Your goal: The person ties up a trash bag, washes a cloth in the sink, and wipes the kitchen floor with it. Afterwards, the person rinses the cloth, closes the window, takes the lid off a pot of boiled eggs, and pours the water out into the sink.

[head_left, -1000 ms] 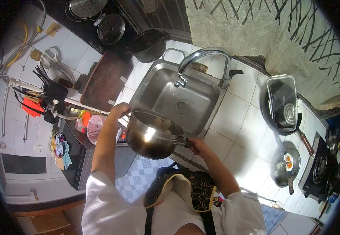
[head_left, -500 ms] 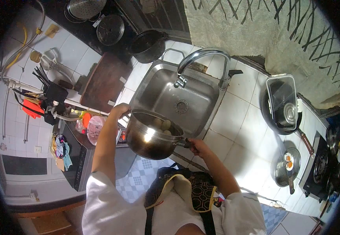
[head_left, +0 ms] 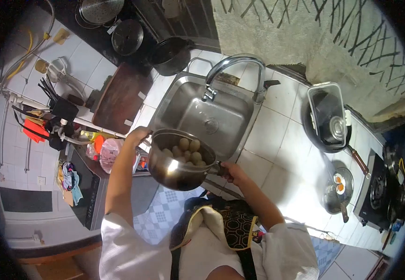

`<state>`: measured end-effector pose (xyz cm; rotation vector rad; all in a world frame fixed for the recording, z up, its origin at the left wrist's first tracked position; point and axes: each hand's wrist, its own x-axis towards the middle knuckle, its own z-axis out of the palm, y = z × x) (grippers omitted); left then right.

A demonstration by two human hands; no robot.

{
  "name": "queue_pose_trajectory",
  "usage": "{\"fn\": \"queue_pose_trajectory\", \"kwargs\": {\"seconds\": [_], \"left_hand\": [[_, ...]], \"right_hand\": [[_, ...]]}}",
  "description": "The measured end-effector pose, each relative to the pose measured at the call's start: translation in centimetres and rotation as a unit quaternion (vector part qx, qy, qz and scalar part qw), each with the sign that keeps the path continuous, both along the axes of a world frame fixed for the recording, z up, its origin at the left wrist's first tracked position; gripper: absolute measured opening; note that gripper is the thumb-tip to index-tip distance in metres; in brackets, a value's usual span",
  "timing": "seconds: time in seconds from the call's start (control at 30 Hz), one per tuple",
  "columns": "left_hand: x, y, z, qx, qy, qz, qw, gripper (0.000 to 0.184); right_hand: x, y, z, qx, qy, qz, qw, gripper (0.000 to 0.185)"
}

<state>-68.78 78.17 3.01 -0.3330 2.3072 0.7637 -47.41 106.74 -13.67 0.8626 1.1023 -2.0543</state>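
Observation:
A steel pot (head_left: 172,171) is held in front of me, at the near edge of the sink (head_left: 189,116). Inside it lie several pale brown, egg-shaped things that look like eggs (head_left: 184,144). My left hand (head_left: 139,135) is closed at the pot's left side; the grip there is partly hidden. On the other side, my right hand (head_left: 233,172) wraps round the pot's dark handle (head_left: 218,169). The pot leans so that its mouth shows. Over the basin arches a chrome faucet (head_left: 230,60), with no water visibly running.
A dark pot (head_left: 169,56) stands behind the sink. To the right are a clear rectangular container (head_left: 326,91) on a pan, a strainer (head_left: 347,186) with a halved egg, and a stove (head_left: 375,189). A wooden board (head_left: 120,100) leans at the left.
The pot's mouth has turned more towards me, so more of the eggs show. Both hands keep their hold. The view has shifted slightly.

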Motion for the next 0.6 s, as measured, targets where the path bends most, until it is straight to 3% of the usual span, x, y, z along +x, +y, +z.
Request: {"fn": "queue_pose_trajectory", "kwargs": {"seconds": [0.07,0.1,0.2,0.33,0.4,0.43,0.5,0.6], "left_hand": [[0.7,-1.7,-2.0,-0.033,0.047,-0.017,0.998,0.036],[2.0,-1.4,-1.8,-0.024,0.064,-0.012,0.998,0.037],[4.9,-0.8,-2.5,0.037,0.103,-0.012,0.994,0.041],[8.8,4.4,-3.4,0.065,0.191,-0.057,0.978,0.049],[10.1,7.2,-4.8,0.114,0.193,-0.076,0.972,0.050],[10.2,8.2,-7.2,0.132,0.214,-0.080,0.964,0.048],[11.7,11.4,-8.3,0.196,0.225,-0.094,0.950,0.044],[13.3,15.5,-11.4,0.245,0.216,-0.103,0.940,0.044]], "right_hand": [[1.4,0.5,0.5,-0.008,0.073,-0.048,0.996,0.024],[1.6,0.6,-0.6,0.048,0.037,-0.031,0.998,0.023],[3.9,2.6,0.1,0.103,0.080,-0.049,0.990,0.027],[7.1,6.5,5.5,0.208,0.061,-0.139,0.966,0.025],[9.2,9.1,5.6,0.330,0.081,-0.183,0.922,0.022],[10.1,10.4,4.4,0.336,0.075,-0.194,0.919,0.022],[11.8,12.9,1.4,0.387,0.159,-0.299,0.858,0.018],[14.7,16.0,2.3,0.448,0.134,-0.287,0.836,0.017]]}}
